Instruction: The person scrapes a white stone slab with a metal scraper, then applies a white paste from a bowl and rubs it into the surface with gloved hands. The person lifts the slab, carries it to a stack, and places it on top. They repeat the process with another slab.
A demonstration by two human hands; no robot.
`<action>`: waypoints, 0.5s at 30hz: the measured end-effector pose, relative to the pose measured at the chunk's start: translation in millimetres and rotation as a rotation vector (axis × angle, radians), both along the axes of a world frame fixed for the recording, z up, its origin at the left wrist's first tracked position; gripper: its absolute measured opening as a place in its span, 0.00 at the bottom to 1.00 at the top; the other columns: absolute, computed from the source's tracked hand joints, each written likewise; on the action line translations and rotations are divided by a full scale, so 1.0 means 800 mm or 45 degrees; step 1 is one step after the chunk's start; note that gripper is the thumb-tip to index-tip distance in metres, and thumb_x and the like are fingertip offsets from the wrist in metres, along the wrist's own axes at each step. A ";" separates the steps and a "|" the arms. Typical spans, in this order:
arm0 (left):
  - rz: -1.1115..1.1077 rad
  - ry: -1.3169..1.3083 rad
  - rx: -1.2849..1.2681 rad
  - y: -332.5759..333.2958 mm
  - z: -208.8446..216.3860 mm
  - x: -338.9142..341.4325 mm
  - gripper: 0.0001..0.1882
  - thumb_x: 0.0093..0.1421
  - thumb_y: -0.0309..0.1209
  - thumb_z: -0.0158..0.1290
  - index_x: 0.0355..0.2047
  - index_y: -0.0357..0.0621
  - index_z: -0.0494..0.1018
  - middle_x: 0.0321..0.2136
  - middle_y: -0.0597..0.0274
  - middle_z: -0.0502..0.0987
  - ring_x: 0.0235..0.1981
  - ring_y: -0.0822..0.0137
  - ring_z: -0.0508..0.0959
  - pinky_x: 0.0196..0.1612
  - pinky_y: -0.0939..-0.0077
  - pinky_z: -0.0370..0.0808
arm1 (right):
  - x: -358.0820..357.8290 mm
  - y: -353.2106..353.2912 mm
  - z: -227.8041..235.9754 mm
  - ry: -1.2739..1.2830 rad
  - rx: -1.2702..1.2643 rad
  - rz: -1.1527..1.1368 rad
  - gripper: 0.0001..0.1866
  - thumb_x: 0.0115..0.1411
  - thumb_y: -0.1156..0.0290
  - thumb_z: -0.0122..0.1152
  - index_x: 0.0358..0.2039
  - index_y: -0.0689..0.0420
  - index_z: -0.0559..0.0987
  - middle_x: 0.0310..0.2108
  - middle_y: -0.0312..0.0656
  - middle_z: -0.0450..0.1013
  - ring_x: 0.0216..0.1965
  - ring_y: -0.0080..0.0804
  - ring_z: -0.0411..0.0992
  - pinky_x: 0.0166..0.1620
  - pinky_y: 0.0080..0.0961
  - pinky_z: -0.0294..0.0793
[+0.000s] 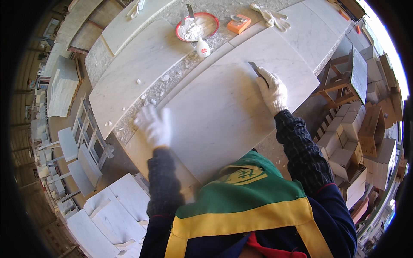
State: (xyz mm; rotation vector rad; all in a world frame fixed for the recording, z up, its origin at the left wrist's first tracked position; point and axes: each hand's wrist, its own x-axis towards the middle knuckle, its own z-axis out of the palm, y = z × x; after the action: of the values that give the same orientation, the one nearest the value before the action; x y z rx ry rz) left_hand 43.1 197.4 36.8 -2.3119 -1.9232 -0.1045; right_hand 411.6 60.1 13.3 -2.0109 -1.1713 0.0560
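Observation:
A pale, grey-veined stone slab [215,109] lies flat in front of me. My right hand [273,91], in a white knitted glove, closes round a putty knife [254,67] over the slab's right part; the blade points up and left. Over the left edge of the slab is my left hand [154,127], also gloved. It is blurred by motion, but its thumb and fingers are apart and nothing shows in it. Beyond the slab, a red-rimmed plate [177,35] bears white paste and an upright scraper [190,10]. A white squeeze bottle [203,48] stands beside it.
An orange block [238,24] with a small tool on it and a spare pair of gloves [272,18] lie at the far side. Stone chips [146,102] litter the strip between slabs. Cardboard boxes [340,142] stand at right, stacked slabs [114,210] at lower left.

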 end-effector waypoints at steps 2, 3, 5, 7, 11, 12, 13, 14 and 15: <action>0.351 0.096 0.054 0.021 0.028 -0.067 0.37 0.75 0.59 0.37 0.72 0.47 0.60 0.74 0.44 0.56 0.75 0.39 0.53 0.77 0.42 0.40 | -0.002 0.001 -0.001 -0.015 -0.005 -0.024 0.18 0.64 0.60 0.64 0.53 0.50 0.83 0.46 0.45 0.82 0.48 0.47 0.79 0.51 0.37 0.78; 0.389 0.121 0.094 0.020 0.038 -0.080 0.36 0.75 0.58 0.38 0.72 0.46 0.61 0.74 0.43 0.57 0.75 0.38 0.53 0.77 0.41 0.40 | -0.004 0.001 -0.002 0.019 -0.026 -0.024 0.18 0.65 0.61 0.64 0.54 0.52 0.83 0.47 0.46 0.82 0.49 0.47 0.79 0.53 0.36 0.78; -0.153 -0.205 0.329 -0.017 0.030 -0.043 0.30 0.74 0.49 0.48 0.69 0.45 0.65 0.71 0.44 0.62 0.74 0.39 0.56 0.76 0.41 0.47 | -0.001 0.001 -0.003 0.048 -0.043 -0.003 0.19 0.66 0.62 0.64 0.55 0.55 0.82 0.50 0.48 0.81 0.52 0.47 0.79 0.56 0.34 0.77; -0.602 -0.494 0.124 -0.077 0.009 0.044 0.28 0.71 0.41 0.55 0.67 0.46 0.68 0.71 0.47 0.63 0.74 0.42 0.57 0.77 0.48 0.49 | 0.000 0.002 -0.004 0.071 -0.044 -0.008 0.19 0.66 0.62 0.63 0.55 0.53 0.83 0.49 0.47 0.81 0.51 0.46 0.79 0.56 0.34 0.77; -1.612 -0.286 -0.198 -0.161 -0.013 0.160 0.31 0.71 0.51 0.50 0.69 0.52 0.66 0.72 0.56 0.63 0.74 0.48 0.57 0.77 0.52 0.49 | -0.002 -0.002 -0.004 0.105 0.088 0.011 0.17 0.65 0.65 0.65 0.53 0.53 0.83 0.48 0.46 0.82 0.50 0.45 0.80 0.55 0.33 0.77; -1.433 -0.277 -0.182 -0.151 -0.017 0.156 0.30 0.71 0.51 0.50 0.68 0.52 0.68 0.70 0.56 0.66 0.73 0.49 0.61 0.77 0.52 0.51 | -0.003 -0.005 -0.003 0.099 0.098 0.019 0.17 0.65 0.65 0.65 0.53 0.54 0.83 0.48 0.47 0.82 0.50 0.45 0.80 0.55 0.33 0.77; -1.272 -0.322 -0.135 -0.127 -0.021 0.141 0.29 0.71 0.50 0.49 0.67 0.51 0.69 0.68 0.56 0.68 0.71 0.50 0.64 0.76 0.52 0.52 | -0.004 -0.009 -0.003 0.095 0.106 0.027 0.17 0.64 0.65 0.65 0.53 0.54 0.83 0.48 0.47 0.82 0.50 0.45 0.80 0.55 0.33 0.77; -1.155 -0.395 -0.002 -0.097 -0.024 0.121 0.28 0.71 0.49 0.49 0.66 0.51 0.70 0.66 0.55 0.71 0.69 0.52 0.67 0.76 0.52 0.54 | -0.004 -0.016 -0.002 0.109 0.072 0.061 0.19 0.67 0.67 0.63 0.55 0.59 0.82 0.51 0.50 0.81 0.54 0.44 0.79 0.58 0.32 0.75; -0.689 -0.370 -0.205 -0.056 -0.025 0.087 0.30 0.71 0.51 0.48 0.68 0.52 0.68 0.67 0.56 0.71 0.69 0.53 0.69 0.77 0.50 0.48 | -0.006 -0.025 -0.003 0.151 0.034 0.047 0.19 0.66 0.67 0.63 0.55 0.59 0.82 0.51 0.50 0.81 0.54 0.44 0.79 0.58 0.32 0.75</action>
State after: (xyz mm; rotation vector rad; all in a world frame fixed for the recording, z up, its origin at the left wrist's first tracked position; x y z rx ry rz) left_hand 112.6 152.5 16.6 -3.0129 -1.3892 -0.3671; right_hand 406.7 40.4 11.2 -1.9356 -1.1281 0.1752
